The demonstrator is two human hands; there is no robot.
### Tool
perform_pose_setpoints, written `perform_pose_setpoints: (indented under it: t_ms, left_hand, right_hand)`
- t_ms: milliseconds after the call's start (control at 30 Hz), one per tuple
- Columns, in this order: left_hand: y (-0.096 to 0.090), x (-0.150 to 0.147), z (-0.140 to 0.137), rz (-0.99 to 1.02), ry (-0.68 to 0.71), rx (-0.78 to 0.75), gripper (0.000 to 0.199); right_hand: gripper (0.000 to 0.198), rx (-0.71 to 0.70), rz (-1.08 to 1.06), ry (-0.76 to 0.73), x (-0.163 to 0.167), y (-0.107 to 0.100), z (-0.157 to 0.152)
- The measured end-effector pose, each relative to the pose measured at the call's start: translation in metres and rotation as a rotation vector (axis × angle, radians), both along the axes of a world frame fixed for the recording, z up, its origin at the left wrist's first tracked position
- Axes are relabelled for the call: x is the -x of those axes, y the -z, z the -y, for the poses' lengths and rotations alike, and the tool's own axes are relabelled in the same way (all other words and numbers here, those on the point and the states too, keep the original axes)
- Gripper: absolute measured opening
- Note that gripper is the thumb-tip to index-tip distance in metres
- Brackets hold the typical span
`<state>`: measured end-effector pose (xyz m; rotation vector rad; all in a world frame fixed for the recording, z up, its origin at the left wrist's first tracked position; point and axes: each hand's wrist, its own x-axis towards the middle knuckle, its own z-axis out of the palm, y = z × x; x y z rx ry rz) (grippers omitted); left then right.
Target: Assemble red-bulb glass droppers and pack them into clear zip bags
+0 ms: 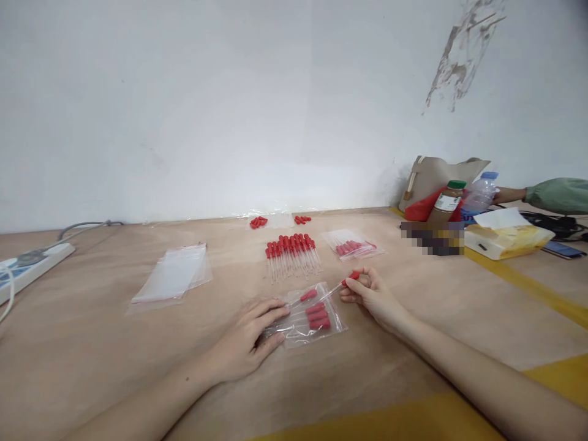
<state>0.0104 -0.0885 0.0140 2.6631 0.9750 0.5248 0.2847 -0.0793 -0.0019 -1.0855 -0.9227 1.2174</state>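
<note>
My left hand holds the left end of a clear plastic bag against the table, thumb and fingers on it. Inside the bag lie several droppers with red bulbs. By its red bulb, my right hand pinches another dropper. Its thin clear tube points down-left to the bag's upper right side; whether the tip is inside, I cannot tell. Beyond the bag, a row of droppers lies with red bulbs facing the wall. To their right rests a second bag with several droppers in it.
Flat clear bags lie at left, near a power strip. Small red bulbs sit by the wall. At right stand a bottle, a beige bag and a yellow tissue pack; another person's sleeve reaches in.
</note>
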Motion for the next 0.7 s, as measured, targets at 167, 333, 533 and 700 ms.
perform_pose_setpoints:
  t_ms: [167, 333, 533, 700]
  left_hand:
    - [-0.002, -0.001, 0.000, -0.015, -0.003, -0.003, 0.036]
    - [-0.005, -0.002, 0.002, 0.000, 0.008, -0.005, 0.037]
    - [-0.004, -0.002, 0.002, 0.015, 0.007, -0.002, 0.037]
    - [-0.005, -0.002, 0.001, 0.024, 0.015, -0.005, 0.037]
  right_hand:
    - [0.037, -0.058, 0.312, -0.058, 0.002, 0.006, -0.001]
    - [0.024, -0.186, 0.576, -0.099, 0.008, 0.010, -0.002]
    - [0.032, -0.213, 0.542, -0.269, 0.015, 0.006, 0.005]
    - [0.035, -0.102, 0.423, -0.274, 0.012, -0.002, 0.006]
